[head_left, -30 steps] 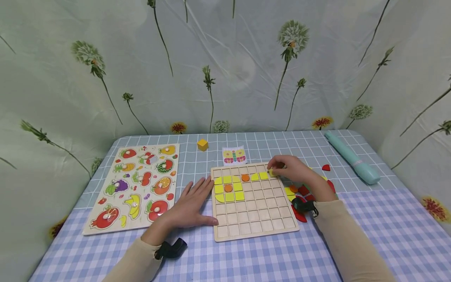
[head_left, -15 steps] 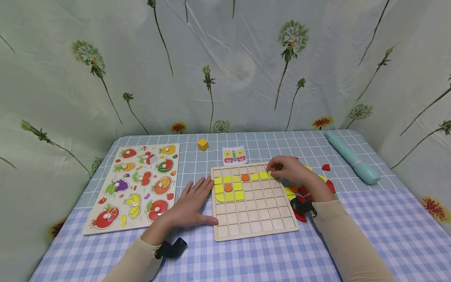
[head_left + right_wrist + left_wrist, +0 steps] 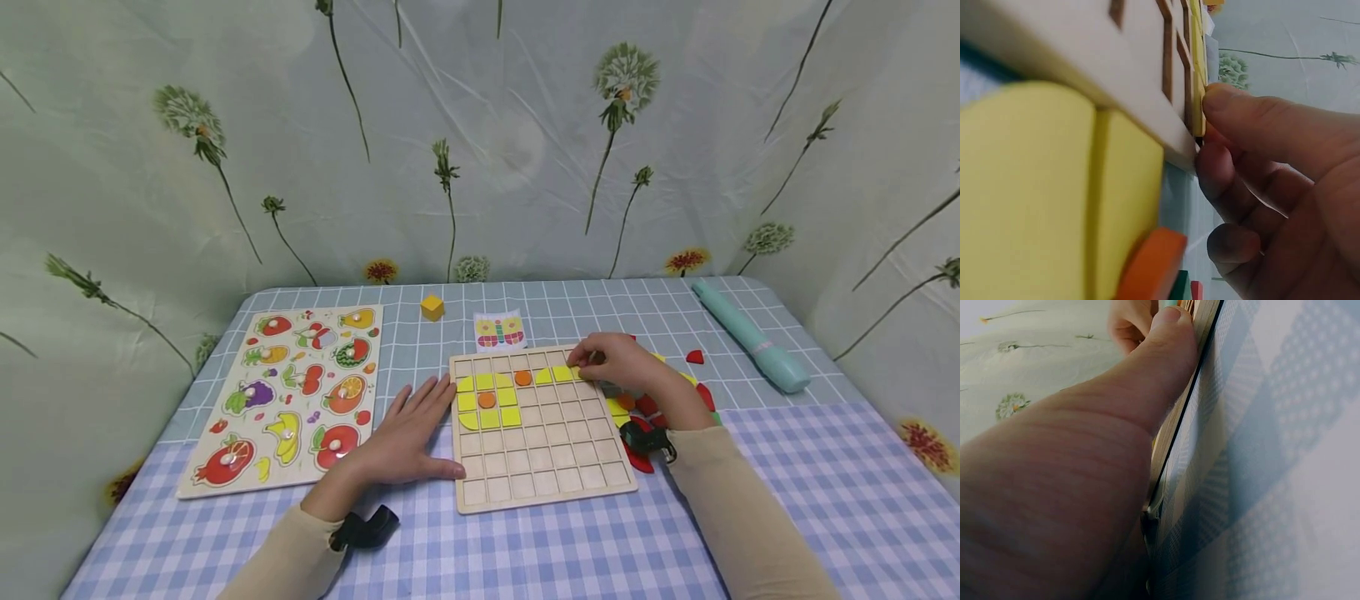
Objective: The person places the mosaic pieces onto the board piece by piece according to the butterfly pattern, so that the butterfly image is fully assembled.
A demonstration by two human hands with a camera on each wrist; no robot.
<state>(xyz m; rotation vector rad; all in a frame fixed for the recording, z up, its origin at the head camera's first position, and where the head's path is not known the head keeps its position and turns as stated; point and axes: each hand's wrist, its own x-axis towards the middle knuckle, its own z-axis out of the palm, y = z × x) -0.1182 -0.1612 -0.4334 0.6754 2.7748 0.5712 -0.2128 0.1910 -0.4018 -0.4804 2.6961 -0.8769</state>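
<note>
Slightly leftward and down, the right hand [image 3: 618, 360] has brought the tile [image 3: 576, 373] in since a second ago, while the left hand [image 3: 405, 442] stays put. From where I stand, the tile is at the right end of the board's second row from the far side, just beside a yellow neighbour [image 3: 562, 374]. That grip is narrow, thumb and curled finger holding the tile by its outer end; the left hand lies flat, fingers spread, against the board [image 3: 557, 434]. I judge the step to be seating the tile in its cell. To do it well, I'd line its inner edge up with the neighbour first, then press straight down with the thumb, because a push from the side could nudge the row. Whether it is fully down I cannot tell, fingers being in the way. The left hand should keep steadying that edge, and on release the fingers ought to lift clear of the loose pieces [image 3: 618, 410] close by.
</note>
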